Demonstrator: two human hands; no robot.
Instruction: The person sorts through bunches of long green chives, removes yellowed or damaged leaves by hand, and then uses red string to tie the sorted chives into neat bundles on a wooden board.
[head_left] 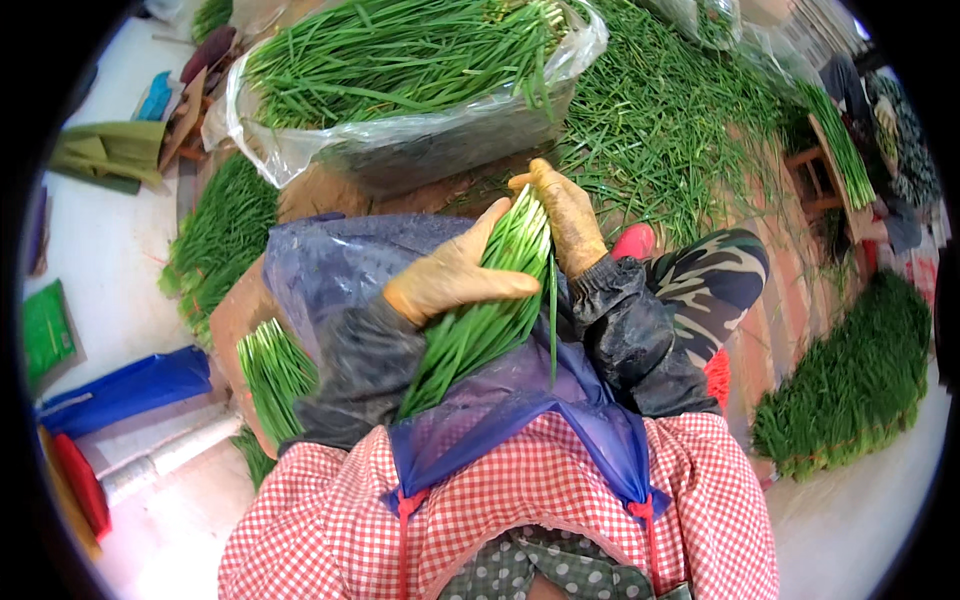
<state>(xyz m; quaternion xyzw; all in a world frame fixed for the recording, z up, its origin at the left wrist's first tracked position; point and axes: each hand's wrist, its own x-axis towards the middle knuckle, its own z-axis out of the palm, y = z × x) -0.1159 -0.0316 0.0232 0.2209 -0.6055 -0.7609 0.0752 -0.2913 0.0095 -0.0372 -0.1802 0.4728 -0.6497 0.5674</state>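
My left grip wraps the green bunch (478,322), left hand (455,272) slanting across; leaf tips lie near the blue apron's (530,385) waist edge. My right hand (568,218) curls beside its pale ends; whether it pinches the hanging stalk (553,335), I cannot tell.

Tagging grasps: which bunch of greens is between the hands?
The bunch over the blue apron: left hand on it, right hand alongside; neither touches the other bunches.

Yellow gloves (450,275), black sleeves (632,340), red-checked smock (320,500) — blue apron (595,405), red ties (404,510).
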